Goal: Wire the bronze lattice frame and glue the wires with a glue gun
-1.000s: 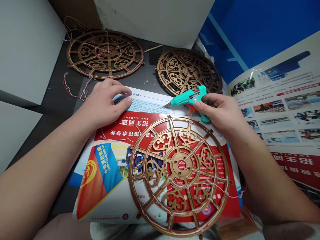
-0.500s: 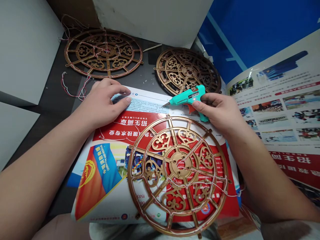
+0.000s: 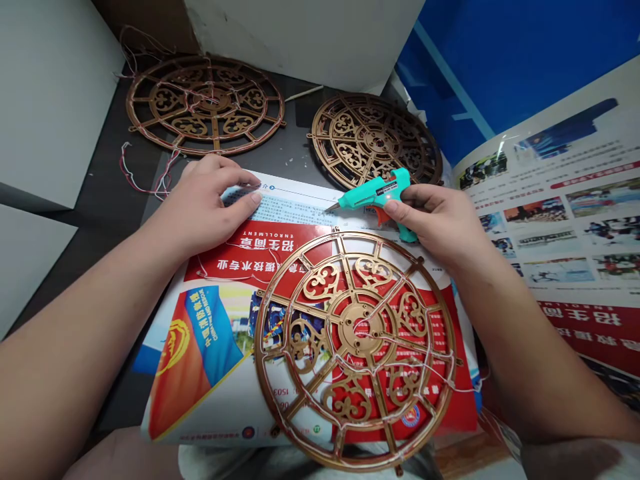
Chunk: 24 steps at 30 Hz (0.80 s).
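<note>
My right hand (image 3: 440, 217) grips a teal hot glue gun (image 3: 370, 195) by its handle, with a finger near the orange trigger. Its metal nozzle points left, over the printed sheet. My left hand (image 3: 217, 203) rests on the sheet's upper left edge, thumb and forefinger apart and nothing seen between them; its other fingers are partly hidden. Below both hands lies a round bronze-coloured openwork frame (image 3: 361, 328) with scrolled ornaments. Thin pale wire (image 3: 425, 367) runs around its rings and across its spokes. Neither hand touches this frame.
Two similar round frames lie behind, one at left (image 3: 207, 103) with loose red and white wires (image 3: 133, 170), another at right (image 3: 375, 141). The red and white printed sheet (image 3: 200, 407) lies under the front frame. White panels (image 3: 300, 40) and a printed board (image 3: 550, 173) stand around.
Almost nothing differs. The view has shifted very slightly; both hands, the glue gun and the frames keep their places.
</note>
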Tool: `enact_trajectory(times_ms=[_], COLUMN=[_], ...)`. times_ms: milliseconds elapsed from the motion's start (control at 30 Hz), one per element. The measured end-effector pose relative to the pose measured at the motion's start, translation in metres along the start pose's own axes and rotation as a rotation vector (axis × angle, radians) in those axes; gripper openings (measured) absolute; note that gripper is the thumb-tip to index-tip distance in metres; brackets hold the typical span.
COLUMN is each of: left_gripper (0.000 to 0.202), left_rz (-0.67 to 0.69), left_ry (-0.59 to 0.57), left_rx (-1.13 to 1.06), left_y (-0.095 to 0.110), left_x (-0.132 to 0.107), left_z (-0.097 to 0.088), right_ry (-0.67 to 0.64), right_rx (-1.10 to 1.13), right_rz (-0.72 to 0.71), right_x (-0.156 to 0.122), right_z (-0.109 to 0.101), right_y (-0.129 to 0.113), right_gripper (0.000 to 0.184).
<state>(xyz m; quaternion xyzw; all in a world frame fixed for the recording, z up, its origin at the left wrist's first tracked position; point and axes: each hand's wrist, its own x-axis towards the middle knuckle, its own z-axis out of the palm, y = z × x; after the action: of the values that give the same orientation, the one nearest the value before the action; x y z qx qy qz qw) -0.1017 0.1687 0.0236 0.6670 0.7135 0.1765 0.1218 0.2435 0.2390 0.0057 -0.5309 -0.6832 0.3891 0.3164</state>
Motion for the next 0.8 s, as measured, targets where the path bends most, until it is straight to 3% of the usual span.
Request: enact_trajectory(times_ms=[200,533,800], left_gripper=[0.051,0.073,0.06], left_rz=[-0.015,-0.001,-0.022], left_ry=[0.006,-0.02,0.005], left_rx=[0.003,0.012,-0.061], left_y=[0.0002,0.0006,-0.0008], left_x=[0.0,0.0004,0.0013], left_z=[0.0,-0.0011,0.001], right_ry=[0.0,-0.001,0.008], right_rx=[0.017,-0.003,-0.025], right_rz=[0.012,0.005,-0.006], right_x=[0.0003,0.0002,0.0015], right_z=[0.0001,-0.0002,-0.0011], right_y=[-0.0003,-0.0004,0.001], right_gripper=[0.05,0.05,0.051])
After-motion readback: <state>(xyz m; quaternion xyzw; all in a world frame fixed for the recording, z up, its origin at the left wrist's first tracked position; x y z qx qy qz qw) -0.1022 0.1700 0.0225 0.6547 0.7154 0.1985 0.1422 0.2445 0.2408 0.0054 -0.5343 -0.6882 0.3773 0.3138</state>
